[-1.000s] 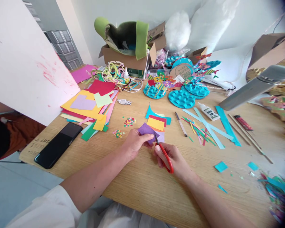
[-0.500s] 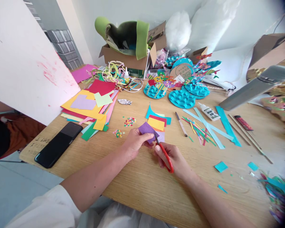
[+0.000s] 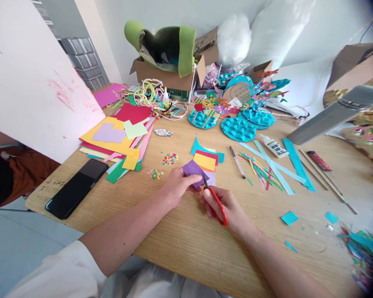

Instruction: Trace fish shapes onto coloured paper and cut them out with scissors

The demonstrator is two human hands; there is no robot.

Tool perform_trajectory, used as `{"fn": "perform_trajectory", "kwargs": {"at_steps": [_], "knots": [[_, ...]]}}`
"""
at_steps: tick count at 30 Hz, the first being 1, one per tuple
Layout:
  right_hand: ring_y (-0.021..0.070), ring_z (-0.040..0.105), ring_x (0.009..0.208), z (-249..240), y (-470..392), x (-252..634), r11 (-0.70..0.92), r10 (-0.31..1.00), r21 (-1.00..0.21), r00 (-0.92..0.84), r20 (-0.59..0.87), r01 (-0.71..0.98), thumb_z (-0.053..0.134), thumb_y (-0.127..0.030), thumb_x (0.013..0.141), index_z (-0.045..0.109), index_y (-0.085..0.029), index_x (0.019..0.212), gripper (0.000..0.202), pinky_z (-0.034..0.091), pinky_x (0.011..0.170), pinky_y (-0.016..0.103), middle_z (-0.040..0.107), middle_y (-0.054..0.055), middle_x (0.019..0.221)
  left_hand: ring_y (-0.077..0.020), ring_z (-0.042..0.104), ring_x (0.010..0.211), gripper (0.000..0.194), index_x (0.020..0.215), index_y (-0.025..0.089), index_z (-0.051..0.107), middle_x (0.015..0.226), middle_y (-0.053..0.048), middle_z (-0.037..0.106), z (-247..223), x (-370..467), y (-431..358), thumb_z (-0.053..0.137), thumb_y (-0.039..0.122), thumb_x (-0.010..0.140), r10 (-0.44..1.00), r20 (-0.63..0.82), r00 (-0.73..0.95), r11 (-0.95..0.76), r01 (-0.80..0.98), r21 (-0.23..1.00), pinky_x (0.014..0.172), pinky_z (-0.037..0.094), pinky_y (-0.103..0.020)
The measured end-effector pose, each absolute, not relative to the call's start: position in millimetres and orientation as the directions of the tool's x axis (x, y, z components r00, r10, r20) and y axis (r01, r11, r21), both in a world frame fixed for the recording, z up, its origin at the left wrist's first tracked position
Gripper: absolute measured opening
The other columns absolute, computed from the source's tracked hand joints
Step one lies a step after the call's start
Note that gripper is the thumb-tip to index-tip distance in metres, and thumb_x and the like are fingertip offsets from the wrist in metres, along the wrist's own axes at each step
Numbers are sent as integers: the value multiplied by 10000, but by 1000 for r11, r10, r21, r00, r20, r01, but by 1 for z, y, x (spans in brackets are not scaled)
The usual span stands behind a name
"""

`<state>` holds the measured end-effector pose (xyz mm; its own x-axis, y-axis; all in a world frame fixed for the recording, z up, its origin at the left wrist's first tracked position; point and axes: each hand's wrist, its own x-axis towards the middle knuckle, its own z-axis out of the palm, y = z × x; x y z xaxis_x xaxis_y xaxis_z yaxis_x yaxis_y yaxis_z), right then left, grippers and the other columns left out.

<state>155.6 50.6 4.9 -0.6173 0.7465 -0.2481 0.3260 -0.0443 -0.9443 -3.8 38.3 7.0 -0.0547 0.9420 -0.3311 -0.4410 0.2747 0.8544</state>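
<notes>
My left hand [image 3: 179, 186] pinches a piece of purple paper [image 3: 192, 169] between thumb and fingers, above the wooden table. In my right hand [image 3: 224, 205] are red-handled scissors [image 3: 219, 207], their blades at the right edge of the purple paper. How far the blades are parted is hard to make out. Just behind the paper lie overlapping coloured scraps, among them a yellow piece [image 3: 204, 160] and a blue curved piece [image 3: 199, 145]. Two small heaps of paper bits, one of them a red and green heap [image 3: 170, 158], sit beyond my left hand.
A black phone [image 3: 76, 188] and a stack of coloured paper [image 3: 90, 134] lie at the left. To the right are a pen [image 3: 237, 162], paper strips [image 3: 262, 171], a glue bottle [image 3: 274, 146] and a grey cylinder [image 3: 332, 116]. Blue egg-tray crafts [image 3: 238, 129] stand at the back.
Hands, purple paper and scissors stay in almost the same place. Only a very slight shift of the view shows.
</notes>
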Motion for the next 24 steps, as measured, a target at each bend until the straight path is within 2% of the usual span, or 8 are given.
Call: {"fn": "perform_trajectory", "kwargs": {"at_steps": [11,24], "knots": [[90,412,409,4,50,154,-31,751,-935,-610,-255,353,432,-741,832,501,-182,677,584,294,430,232,513,-12,458,-116,585,547,225,742,129,682,651,-22,661,5,-4,40,751,293,604,947,-315,-63,253,-456,853,529,483,-239],[99,438,447,2,50,156,-34,734,-950,-637,-234,309,449,-701,857,527,-174,710,553,340,463,241,526,-8,501,-125,582,560,237,759,123,689,671,-35,670,5,-3,39,736,289,596,944,-325,-54,272,-430,861,520,478,-242]]}}
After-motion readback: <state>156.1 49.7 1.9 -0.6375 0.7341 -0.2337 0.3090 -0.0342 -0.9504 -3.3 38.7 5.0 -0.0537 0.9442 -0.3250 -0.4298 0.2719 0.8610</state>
